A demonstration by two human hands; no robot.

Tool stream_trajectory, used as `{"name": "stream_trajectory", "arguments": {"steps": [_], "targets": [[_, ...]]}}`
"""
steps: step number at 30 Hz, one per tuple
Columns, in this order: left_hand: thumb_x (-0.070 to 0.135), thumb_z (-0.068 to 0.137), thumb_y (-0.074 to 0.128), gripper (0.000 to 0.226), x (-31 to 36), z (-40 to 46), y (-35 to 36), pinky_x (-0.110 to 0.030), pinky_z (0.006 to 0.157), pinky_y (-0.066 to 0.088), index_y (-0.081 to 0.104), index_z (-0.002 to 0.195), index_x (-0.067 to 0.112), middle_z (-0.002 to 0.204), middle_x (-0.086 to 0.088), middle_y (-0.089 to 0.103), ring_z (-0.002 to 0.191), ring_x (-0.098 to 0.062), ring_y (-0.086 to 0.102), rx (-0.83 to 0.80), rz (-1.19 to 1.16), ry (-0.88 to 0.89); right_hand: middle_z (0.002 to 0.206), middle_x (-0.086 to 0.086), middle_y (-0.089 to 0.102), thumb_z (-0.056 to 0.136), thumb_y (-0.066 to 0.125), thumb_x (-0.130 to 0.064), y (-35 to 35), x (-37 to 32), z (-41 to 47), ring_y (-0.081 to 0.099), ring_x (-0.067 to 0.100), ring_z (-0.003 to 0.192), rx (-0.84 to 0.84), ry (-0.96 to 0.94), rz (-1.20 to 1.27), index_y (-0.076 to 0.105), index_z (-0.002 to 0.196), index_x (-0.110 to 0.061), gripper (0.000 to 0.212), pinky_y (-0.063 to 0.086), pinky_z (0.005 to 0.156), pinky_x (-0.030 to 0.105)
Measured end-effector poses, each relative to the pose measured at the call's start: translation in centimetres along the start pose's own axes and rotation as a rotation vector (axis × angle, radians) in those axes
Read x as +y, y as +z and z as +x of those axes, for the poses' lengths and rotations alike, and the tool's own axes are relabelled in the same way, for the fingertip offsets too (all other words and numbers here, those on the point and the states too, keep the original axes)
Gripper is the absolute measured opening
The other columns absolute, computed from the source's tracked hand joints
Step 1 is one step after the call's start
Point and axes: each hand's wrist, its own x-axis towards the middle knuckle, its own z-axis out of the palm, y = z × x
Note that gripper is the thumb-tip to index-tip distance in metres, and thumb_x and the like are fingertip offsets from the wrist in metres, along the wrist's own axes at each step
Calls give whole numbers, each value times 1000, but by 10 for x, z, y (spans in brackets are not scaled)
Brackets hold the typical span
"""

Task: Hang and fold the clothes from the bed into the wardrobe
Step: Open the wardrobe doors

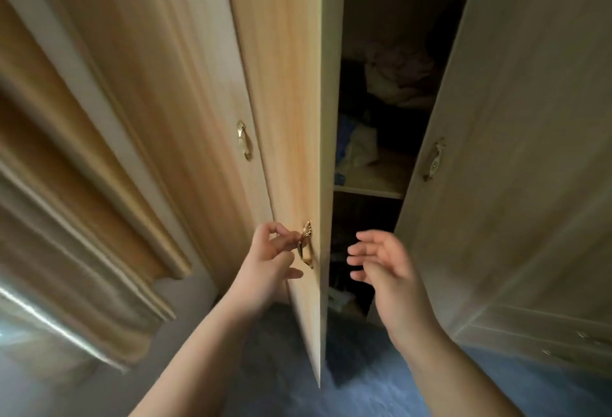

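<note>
The left hand pinches the ornate brass handle of a light wood-grain wardrobe door standing ajar, while the right hand hovers released, fingers relaxed, before the gap. Inside the wardrobe, a flat shelf carries crumpled clothes; blue carpet lies below, pleated curtain at left.

No legible text, label, brand, number or sign appears in this view. The wardrobe doors carry plain wood grain only. The gold door handle bears ornamental relief, not lettering. The clothes on the shelf are dim and blurred; any print there possibly goes unseen.
</note>
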Motion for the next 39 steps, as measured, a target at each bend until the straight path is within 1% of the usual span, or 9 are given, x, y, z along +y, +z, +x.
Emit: {"name": "stream_trajectory", "arguments": {"steps": [4, 7, 12, 15, 19, 26, 31, 34, 39], "targets": [[-17, 87, 38, 41, 8, -35, -72, -27, 57, 53, 47, 109, 16, 105, -4, 69, 84, -10, 68, 167, -47, 31, 99, 3, 68, 93, 45, 9, 53, 10, -42, 68, 15, 92, -63, 12, -47, 62, 109, -21, 38, 58, 81, 35], [-8, 92, 47, 35, 16, -61, -117, -29, 67, 57, 52, 119, 15, 112, -2, 69, 92, -14, 70, 315, -61, 14, 99, 4, 68, 92, 43, 14, 81, 8, -59, 68, 15, 90, -91, 24, -54, 62, 109, -19, 41, 58, 79, 34], [-10, 89, 44, 33, 28, -97, -146, -32, 72, 53, 59, 105, 15, 100, -5, 68, 98, -26, 66, 529, -156, 89, 99, 6, 68, 92, 41, 15, 108, -2, -61, 67, 14, 88, -95, -22, -44, 62, 108, -19, 43, 56, 75, 30], [-15, 80, 39, 41, 41, -113, -130, -36, 73, 49, 58, 99, 15, 94, -9, 67, 85, -28, 64, 390, -120, 228, 99, 3, 68, 92, 42, 13, 110, -2, -61, 67, 14, 91, -102, -56, -82, 62, 109, -22, 43, 56, 77, 32], [-20, 87, 35, 41, 55, -106, -95, -35, 73, 52, 55, 103, 12, 91, -6, 68, 84, -25, 66, 97, -100, 210, 100, 1, 67, 93, 43, 12, 93, -2, -60, 67, 14, 93, -53, -55, -127, 61, 110, -24, 44, 56, 80, 35], [-13, 84, 42, 52, 36, -58, -20, -32, 82, 53, 57, 103, 32, 101, 4, 67, 97, -20, 66, -53, 135, 312, 100, 2, 67, 94, 45, 10, 21, 2, -46, 67, 15, 94, 97, -19, -125, 61, 111, -22, 40, 57, 81, 34], [-7, 91, 47, 46, 24, -11, 51, -33, 80, 53, 57, 118, 29, 112, 0, 67, 106, -24, 67, -317, 87, 141, 101, 11, 67, 90, 42, 16, -39, 13, 2, 67, 18, 89, 207, 2, -60, 61, 110, -18, 44, 53, 75, 30], [1, 88, 51, 35, 26, 28, 91, -34, 81, 53, 57, 117, 20, 106, -4, 70, 101, -25, 69, -271, 23, 94, 97, 7, 67, 89, 43, 16, -72, 15, 43, 67, 14, 87, 232, -7, -50, 62, 106, -21, 45, 52, 75, 31], [-14, 94, 40, 37, 36, 94, 143, -30, 77, 54, 54, 117, 11, 101, -6, 68, 92, -21, 69, -160, 4, 78, 97, -1, 69, 76, 45, -4, -121, 12, 123, 67, 10, 90, 291, 24, -57, 63, 101, -26, 38, 52, 79, 34]]}}
